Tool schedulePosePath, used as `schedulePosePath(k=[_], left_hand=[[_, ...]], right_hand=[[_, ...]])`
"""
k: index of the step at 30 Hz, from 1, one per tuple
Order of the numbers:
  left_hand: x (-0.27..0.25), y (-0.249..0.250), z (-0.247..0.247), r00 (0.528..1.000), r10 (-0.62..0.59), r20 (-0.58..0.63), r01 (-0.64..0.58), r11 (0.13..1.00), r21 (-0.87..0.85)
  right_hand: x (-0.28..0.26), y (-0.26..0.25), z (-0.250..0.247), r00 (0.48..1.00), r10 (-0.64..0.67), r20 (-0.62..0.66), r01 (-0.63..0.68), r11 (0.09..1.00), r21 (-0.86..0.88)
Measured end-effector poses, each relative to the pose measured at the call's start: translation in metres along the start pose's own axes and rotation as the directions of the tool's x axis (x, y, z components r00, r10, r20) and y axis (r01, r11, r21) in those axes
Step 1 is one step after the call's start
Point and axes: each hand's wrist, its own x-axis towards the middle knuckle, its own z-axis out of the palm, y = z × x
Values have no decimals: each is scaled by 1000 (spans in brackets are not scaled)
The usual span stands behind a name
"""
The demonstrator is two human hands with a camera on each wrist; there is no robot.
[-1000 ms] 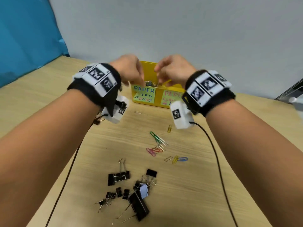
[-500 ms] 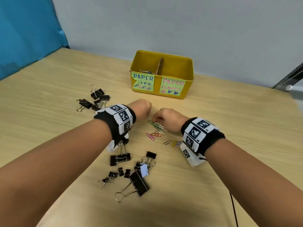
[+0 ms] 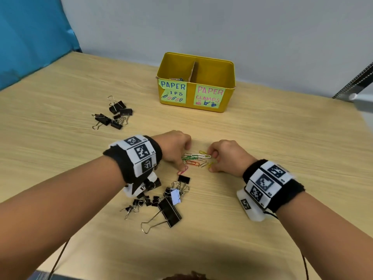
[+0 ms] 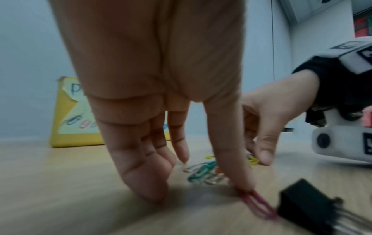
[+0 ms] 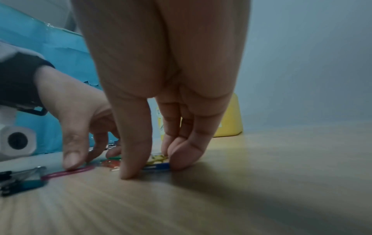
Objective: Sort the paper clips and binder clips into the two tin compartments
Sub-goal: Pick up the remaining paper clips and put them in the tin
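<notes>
The yellow tin (image 3: pixel 228 91) is showing two green handwritten notes on its front: the left note (image 3: pixel 174 91) is reading "PAPER … IPS", the right note (image 3: pixel 210 96) "PAPER CLAMPS". The wristbands' square marker codes are carrying no legible words.

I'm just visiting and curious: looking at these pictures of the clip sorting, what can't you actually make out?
- Yellow tin: in the head view its front wall hides most of the inside; the right compartment's contents cannot be seen.
- Paper clips: blurred in both wrist views, too tangled to count.
- Right hand: its fingertips meet at a blue clip; whether they pinch it is unclear.
- Left hand: thumb touches the pink clip.
- Binder clip: cut off by the left wrist view's edge.
</notes>
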Motion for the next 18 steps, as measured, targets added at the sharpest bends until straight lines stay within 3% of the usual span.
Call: schedulePosePath(k=[8,18], left_hand=[[6,7,7,989,-72,-133,65,996,-56],[8,13,8,986,-80,-143,80,997,-7]], right_hand=[[22,-25,7,993,-63,-103,62,998,-13],[27,-33,15,989,-105,-109,95,991,-95]])
